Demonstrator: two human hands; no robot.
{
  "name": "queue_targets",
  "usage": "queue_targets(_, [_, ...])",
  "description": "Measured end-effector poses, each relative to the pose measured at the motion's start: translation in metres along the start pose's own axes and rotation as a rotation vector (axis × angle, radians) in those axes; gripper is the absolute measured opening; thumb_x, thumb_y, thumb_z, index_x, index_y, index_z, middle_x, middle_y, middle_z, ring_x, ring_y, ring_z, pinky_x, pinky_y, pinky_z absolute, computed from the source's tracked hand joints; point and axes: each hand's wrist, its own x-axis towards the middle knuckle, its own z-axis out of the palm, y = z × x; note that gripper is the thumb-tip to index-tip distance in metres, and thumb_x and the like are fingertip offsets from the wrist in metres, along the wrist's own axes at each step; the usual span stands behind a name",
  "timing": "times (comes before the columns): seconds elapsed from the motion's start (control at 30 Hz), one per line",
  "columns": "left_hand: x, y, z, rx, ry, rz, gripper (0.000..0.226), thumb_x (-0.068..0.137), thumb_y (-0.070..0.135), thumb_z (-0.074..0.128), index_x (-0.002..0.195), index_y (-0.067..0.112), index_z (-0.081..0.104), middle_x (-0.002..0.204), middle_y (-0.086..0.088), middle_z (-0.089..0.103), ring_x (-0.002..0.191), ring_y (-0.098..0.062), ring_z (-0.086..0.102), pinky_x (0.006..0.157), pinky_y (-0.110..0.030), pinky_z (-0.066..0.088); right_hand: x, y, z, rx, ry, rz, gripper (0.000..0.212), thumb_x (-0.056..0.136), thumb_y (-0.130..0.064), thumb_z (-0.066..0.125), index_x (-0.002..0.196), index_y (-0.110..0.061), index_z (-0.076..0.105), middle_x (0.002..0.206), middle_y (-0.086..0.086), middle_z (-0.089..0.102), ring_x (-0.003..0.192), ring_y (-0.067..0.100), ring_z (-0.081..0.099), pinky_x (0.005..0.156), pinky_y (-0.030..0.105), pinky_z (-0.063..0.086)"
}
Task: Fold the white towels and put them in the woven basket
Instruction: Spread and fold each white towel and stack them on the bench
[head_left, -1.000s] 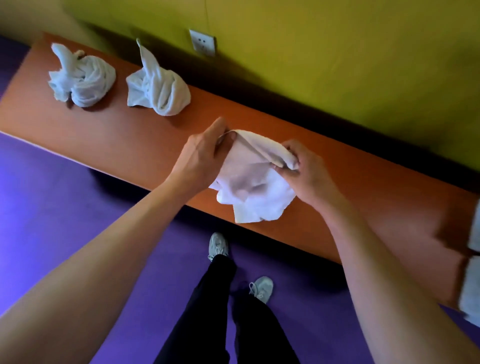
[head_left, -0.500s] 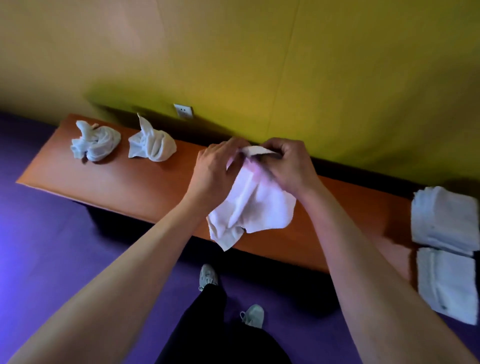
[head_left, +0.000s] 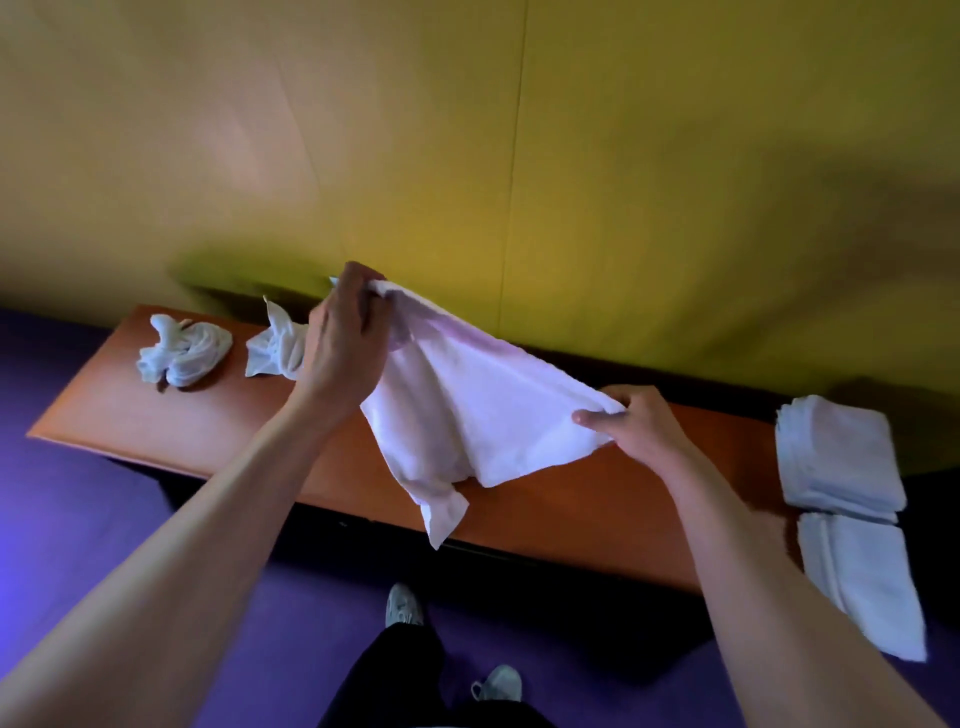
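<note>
Yellow-green wall: fills the whole upper part of the view, with a thin vertical seam running down it.
Purple floor: spreads under and in front of the bench, tinted violet by the light.
Orange bench: a long wooden top set against the wall, running from left to right.
Held towel: white, stretched out in the air above the middle of the bench, its top edge sloping down from left to right and one corner dangling past the bench's front edge.
Folded towels: two flat white stacks at the right end of the bench, one behind the other, just beside each other.
Left hand: raised, fingers clamped on the towel's upper left corner.
Right hand: lower, thumb and fingers pinching the towel's right corner.
Crumpled towels: one bundle at the far left of the bench, a second near it, partly behind the left hand.
Shoes: pale, on the floor below dark trouser legs.
</note>
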Motion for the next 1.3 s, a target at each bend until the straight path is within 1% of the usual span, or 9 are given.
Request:
queue_targets(0.1, [0.000, -0.012, -0.010, 0.160, 0.068, -0.155, 0.016, 0.096, 0.019, 0.046, 0.084, 0.011, 0.052, 0.069, -0.004, 0.065, 0.078, -0.030, 0.050, 0.067, -0.036, 0.032, -0.010, -0.008, -0.003, 0.421, 0.106, -0.084, 0.010, 0.085, -0.010, 0.079, 0.084, -0.005, 0.071, 0.074, -0.003, 0.066, 0.066, 0.006, 0.058, 0.063, 0.025, 0.040])
queue_targets(0.2, [-0.002, -0.015, -0.009, 0.257, 0.060, -0.163, 0.031, 0.087, 0.024, 0.052, 0.114, 0.014, 0.062, 0.111, -0.014, 0.068, 0.104, -0.039, 0.058, 0.087, -0.045, 0.043, -0.013, -0.044, -0.003, 0.483, 0.071, -0.194, 0.009, 0.082, -0.004, 0.080, 0.083, -0.004, 0.070, 0.073, -0.002, 0.068, 0.066, 0.006, 0.059, 0.060, 0.022, 0.044])
queue_targets(0.3, [-0.010, 0.017, 0.013, 0.173, -0.323, 0.229, 0.068, 0.076, 0.040, 0.053, 0.141, 0.024, 0.054, 0.129, -0.004, 0.065, 0.114, -0.033, 0.062, 0.096, -0.047, 0.048, -0.017, -0.090, 0.000, 0.398, -0.023, -0.323, 0.013, 0.073, -0.001, 0.084, 0.081, -0.006, 0.074, 0.072, 0.003, 0.069, 0.067, 0.008, 0.060, 0.059, 0.025, 0.046])
queue_targets(0.4, [-0.014, 0.055, 0.032, 0.010, -0.577, 0.273, 0.059, 0.081, 0.041, 0.061, 0.138, 0.034, 0.051, 0.112, 0.007, 0.070, 0.108, -0.020, 0.066, 0.091, -0.043, 0.053, -0.019, -0.123, 0.000, 0.340, -0.018, -0.374, 0.022, 0.067, -0.005, 0.088, 0.078, -0.013, 0.071, 0.064, -0.010, 0.064, 0.060, 0.002, 0.055, 0.056, 0.019, 0.044])
queue_targets(0.63, [-0.007, 0.076, 0.051, -0.100, -0.463, 0.174, 0.024, 0.082, -0.001, 0.053, 0.089, 0.021, 0.058, 0.071, 0.008, 0.059, 0.065, -0.003, 0.051, 0.059, -0.022, 0.040, -0.017, -0.079, -0.018, 0.321, 0.000, -0.359, 0.034, 0.071, -0.010, 0.089, 0.078, -0.024, 0.060, 0.064, -0.014, 0.056, 0.058, 0.004, 0.046, 0.057, 0.021, 0.040])
queue_targets(0.73, [-0.009, 0.086, 0.060, -0.212, -0.439, -0.027, 0.013, 0.087, 0.008, 0.048, 0.080, 0.019, 0.047, 0.067, 0.007, 0.048, 0.064, -0.012, 0.040, 0.056, -0.025, 0.034, -0.023, -0.039, -0.002, 0.113, -0.105, -0.278, 0.033, 0.079, -0.022, 0.084, 0.063, -0.017, 0.055, 0.053, -0.015, 0.057, 0.050, -0.001, 0.049, 0.052, 0.026, 0.040])
queue_targets(0.83, [-0.009, 0.092, 0.061, -0.440, -0.421, -0.159, 0.011, 0.079, 0.024, 0.045, 0.072, 0.017, 0.040, 0.065, 0.008, 0.042, 0.067, -0.016, 0.036, 0.062, -0.034, 0.031, -0.027, -0.003, 0.022, 0.092, -0.126, -0.188, 0.016, 0.083, -0.035, 0.076, 0.081, -0.020, 0.069, 0.078, -0.005, 0.076, 0.075, 0.009, 0.072, 0.066, 0.036, 0.055])
queue_targets(1.07, [-0.009, 0.092, 0.044, -0.396, -0.286, -0.001, 0.034, 0.103, 0.031, 0.052, 0.076, 0.016, 0.038, 0.065, 0.007, 0.028, 0.061, -0.009, 0.029, 0.055, -0.030, 0.026, -0.039, 0.057, 0.062, -0.325, -0.358, 0.043, 0.031, 0.090, -0.035, 0.072, 0.077, -0.018, 0.049, 0.078, -0.002, 0.057, 0.069, 0.017, 0.058, 0.061, 0.027, 0.041])
queue_targets(1.3, [-0.017, 0.031, 0.022, -0.380, -0.138, -0.132, 0.038, 0.101, 0.036, 0.049, 0.088, 0.000, 0.047, 0.078, -0.007, 0.045, 0.074, -0.015, 0.043, 0.066, -0.033, 0.036, -0.078, 0.166, 0.110, -0.597, -0.371, 0.299, 0.040, 0.095, -0.041, 0.059, 0.125, -0.014, 0.064, 0.127, 0.009, 0.065, 0.117, 0.029, 0.064, 0.090, 0.034, 0.050])
